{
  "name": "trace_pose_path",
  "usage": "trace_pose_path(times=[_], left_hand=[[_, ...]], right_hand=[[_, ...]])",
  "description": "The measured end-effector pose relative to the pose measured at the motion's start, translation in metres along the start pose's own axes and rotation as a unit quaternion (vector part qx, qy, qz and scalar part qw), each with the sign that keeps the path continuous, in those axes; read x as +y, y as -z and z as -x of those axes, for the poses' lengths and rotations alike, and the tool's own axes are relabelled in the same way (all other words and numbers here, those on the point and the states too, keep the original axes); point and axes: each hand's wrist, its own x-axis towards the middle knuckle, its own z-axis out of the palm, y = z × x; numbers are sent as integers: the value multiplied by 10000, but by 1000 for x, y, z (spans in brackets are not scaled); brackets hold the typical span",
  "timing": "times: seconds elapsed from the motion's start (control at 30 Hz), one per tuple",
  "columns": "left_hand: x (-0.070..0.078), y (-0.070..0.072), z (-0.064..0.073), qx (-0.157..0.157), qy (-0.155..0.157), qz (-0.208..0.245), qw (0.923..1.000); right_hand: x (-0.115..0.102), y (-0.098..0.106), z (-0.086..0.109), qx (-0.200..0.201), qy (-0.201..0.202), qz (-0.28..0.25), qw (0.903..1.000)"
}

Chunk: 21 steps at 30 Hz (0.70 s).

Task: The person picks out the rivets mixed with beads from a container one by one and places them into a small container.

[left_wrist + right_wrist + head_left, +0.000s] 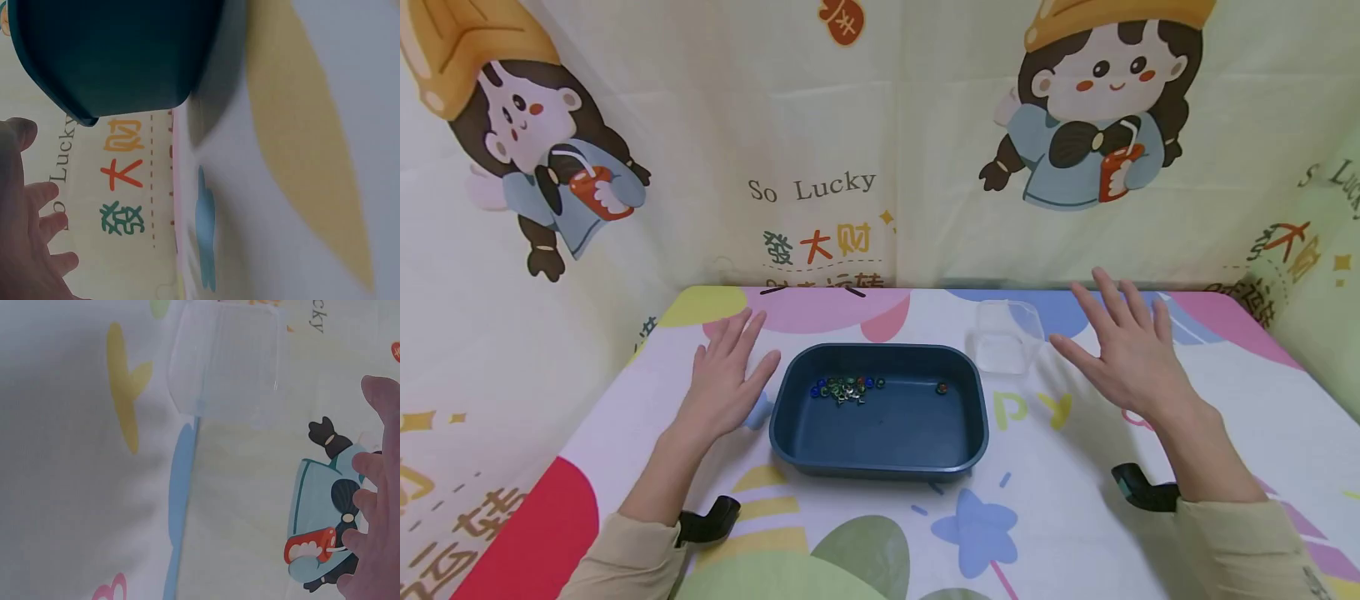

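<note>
A dark blue rectangular tub (880, 454) stands in the middle of the table in the head view. Inside it, at the back left, lies a cluster of glass marbles (829, 387) mixed with small shiny metal pieces (847, 395); one marble (942, 388) sits apart on the right. My left hand (722, 387) is held left of the tub, fingers spread and nothing in them. On the other side my right hand (1123, 350) is raised with spread fingers, also holding nothing. Nearest to it is a clear plastic box (1000, 354), at the tub's back right corner.
A patterned cloth (865, 533) covers the table. Behind it hangs a cream printed curtain (940, 167), close to the table's back edge. Each wrist wears a black camera mount, the left one (709, 521) and the right one (1142, 490).
</note>
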Motion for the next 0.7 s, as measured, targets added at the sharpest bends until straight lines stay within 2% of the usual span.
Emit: trace_pose_path(times=[0.17,0.4,0.7], left_hand=[[2,-5,-3,-66,6,507,9987],[5,-12,-8,-138,56,1179,9929],[15,-24,-21,-475,61,2242,9734]], right_hand=[[-2,-2,-3,232,203,-50,9995],[-9,-5,-9,392,402,-115,9984],[-17,-9,-13,750,658,-246,9947]])
